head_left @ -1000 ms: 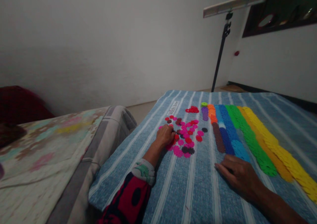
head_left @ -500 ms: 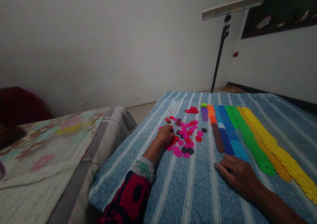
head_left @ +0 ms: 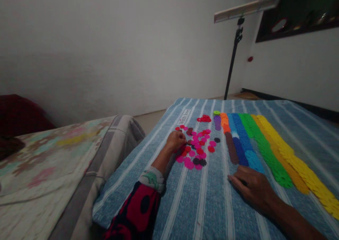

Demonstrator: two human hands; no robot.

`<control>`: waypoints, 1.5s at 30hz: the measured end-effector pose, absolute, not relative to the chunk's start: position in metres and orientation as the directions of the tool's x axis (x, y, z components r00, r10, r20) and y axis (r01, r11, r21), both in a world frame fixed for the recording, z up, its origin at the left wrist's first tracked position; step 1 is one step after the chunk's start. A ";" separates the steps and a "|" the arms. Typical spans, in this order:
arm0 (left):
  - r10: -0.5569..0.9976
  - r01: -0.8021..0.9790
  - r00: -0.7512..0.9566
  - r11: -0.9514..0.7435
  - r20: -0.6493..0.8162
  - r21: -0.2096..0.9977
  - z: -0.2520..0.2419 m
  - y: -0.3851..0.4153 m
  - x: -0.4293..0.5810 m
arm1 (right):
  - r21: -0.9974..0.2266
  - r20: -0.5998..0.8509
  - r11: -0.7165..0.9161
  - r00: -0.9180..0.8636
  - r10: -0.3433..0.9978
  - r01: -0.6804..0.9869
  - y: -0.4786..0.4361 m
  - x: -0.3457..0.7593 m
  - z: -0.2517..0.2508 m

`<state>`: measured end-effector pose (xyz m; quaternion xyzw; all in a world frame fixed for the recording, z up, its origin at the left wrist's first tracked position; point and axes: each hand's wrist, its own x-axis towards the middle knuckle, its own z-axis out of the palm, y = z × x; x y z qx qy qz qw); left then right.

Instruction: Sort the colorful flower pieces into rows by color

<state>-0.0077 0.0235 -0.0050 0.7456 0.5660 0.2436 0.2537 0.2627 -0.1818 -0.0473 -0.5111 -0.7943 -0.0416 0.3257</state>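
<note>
My left hand [head_left: 176, 141] is at the left edge of a scattered heap of small toothed plastic discs [head_left: 197, 141] in pink, red, brown and black. Its thumb and fingertips are pinched together, and whatever they grip is hidden. My right hand [head_left: 250, 184] rests on the blue striped cloth [head_left: 212, 204] with its fingers curled in and nothing visible in them. Just beyond it lie overlapping rows of discs: a brown row [head_left: 231, 148], a blue row [head_left: 243, 137], a green row [head_left: 265, 150] and a yellow row [head_left: 293, 155].
Red discs [head_left: 203, 118] form a small group farther back, near purple [head_left: 217, 122] and orange discs [head_left: 225, 122]. A floral-covered surface [head_left: 53, 169] stands to the left. Behind the cloth rises a black stand [head_left: 231, 61] with a long bar on top.
My left hand has shifted slightly at the heap's edge, with its fingers turned a little. My right hand stays in place on the cloth. The whole view has moved slightly.
</note>
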 end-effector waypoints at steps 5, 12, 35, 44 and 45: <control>0.967 0.659 0.253 -0.178 0.007 0.731 -0.011 0.032 0.005 | -0.275 0.552 0.473 -0.265 0.791 0.837 -0.182 0.264 -0.047; 0.965 0.737 0.255 -0.153 -0.061 0.659 -0.015 0.034 0.010 | -0.288 0.531 0.474 -0.273 0.802 0.832 -0.181 0.266 -0.050; 0.971 0.504 0.236 -0.081 -0.047 0.860 -0.015 0.038 0.007 | -0.292 0.529 0.440 -0.240 0.814 0.849 -0.177 0.263 -0.048; 0.997 0.359 0.078 -0.046 0.019 0.932 -0.006 0.041 -0.002 | -0.277 0.529 0.440 -0.247 0.812 0.854 -0.177 0.262 -0.044; 0.997 0.357 0.078 -0.048 0.021 0.933 -0.004 0.038 -0.001 | -0.273 0.533 0.441 -0.247 0.809 0.855 -0.177 0.263 -0.043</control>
